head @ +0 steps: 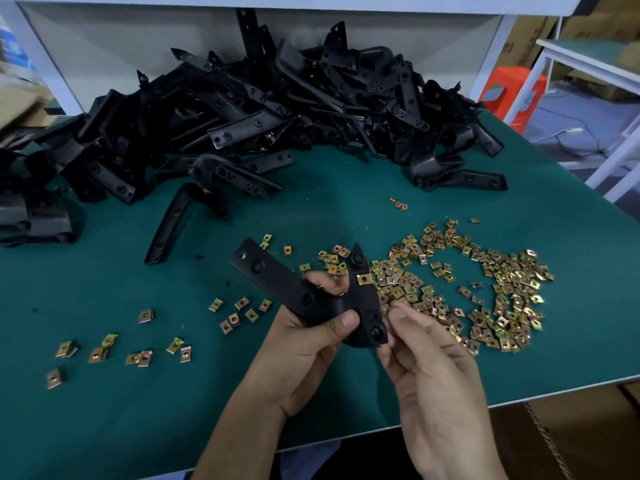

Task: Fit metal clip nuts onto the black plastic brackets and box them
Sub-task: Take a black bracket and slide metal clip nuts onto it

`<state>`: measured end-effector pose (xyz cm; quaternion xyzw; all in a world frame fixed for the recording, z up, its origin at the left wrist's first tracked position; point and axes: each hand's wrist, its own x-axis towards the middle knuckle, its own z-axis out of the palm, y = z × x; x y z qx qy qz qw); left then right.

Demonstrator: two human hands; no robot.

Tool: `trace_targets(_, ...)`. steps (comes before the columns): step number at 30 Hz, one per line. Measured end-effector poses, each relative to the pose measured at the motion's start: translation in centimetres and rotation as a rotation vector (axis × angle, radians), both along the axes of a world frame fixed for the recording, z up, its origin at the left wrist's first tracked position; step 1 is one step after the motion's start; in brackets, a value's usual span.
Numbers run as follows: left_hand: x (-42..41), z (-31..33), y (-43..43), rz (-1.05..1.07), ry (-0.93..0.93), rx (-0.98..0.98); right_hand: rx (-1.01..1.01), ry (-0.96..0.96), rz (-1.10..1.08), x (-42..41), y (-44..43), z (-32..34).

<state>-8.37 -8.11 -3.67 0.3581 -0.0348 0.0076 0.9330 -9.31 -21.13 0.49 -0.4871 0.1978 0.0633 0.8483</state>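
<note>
My left hand (308, 337) grips a black plastic bracket (277, 277) at its bend, above the green table. A brass-coloured clip nut (364, 279) sits on the bracket's short right arm. My right hand (429, 362) is at that arm's lower end, with thumb and fingers pinched at its edge; whether a nut is between them is hidden. A wide spread of loose clip nuts (485, 292) lies to the right, and scattered clip nuts (138, 351) lie to the left.
A big heap of black brackets (263, 116) fills the back of the green mat (104, 410). One single bracket (173, 223) lies apart in front of it. A cardboard box (571, 441) shows below the table's right edge. An orange stool (512, 91) stands beyond the table.
</note>
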Motion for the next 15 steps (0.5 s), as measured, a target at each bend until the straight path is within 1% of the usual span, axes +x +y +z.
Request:
trace_targets(9,-0.11,0.31,-0.05,0.000,-0.020,-0.019,-0.026,-0.032,0.056,-0.18,-0.41,0.28)
trace_targets(15,-0.16,0.11,-0.07,0.026,0.028,-0.007,-0.068,-0.045,0.081,-0.32,-0.45,0.17)
